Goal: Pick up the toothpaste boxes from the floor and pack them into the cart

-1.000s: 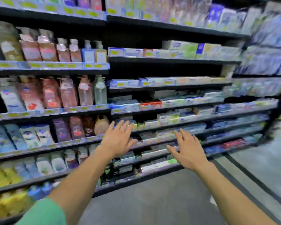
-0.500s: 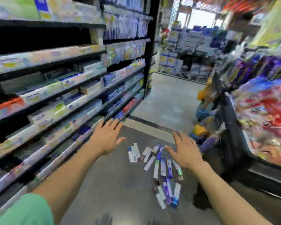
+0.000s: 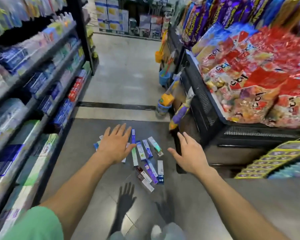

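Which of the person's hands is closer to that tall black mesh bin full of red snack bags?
Right. The right hand hovers just beside the black mesh bin; the left hand is farther off, over the scattered toothpaste boxes.

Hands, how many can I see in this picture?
2. The left hand is spread open in front of the toothpaste boxes on the floor. The right hand is open to their right, near the black bin.

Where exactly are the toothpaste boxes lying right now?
In the head view, the toothpaste boxes lie scattered on the grey aisle floor, between the shelves on the left and the black snack bin on the right.
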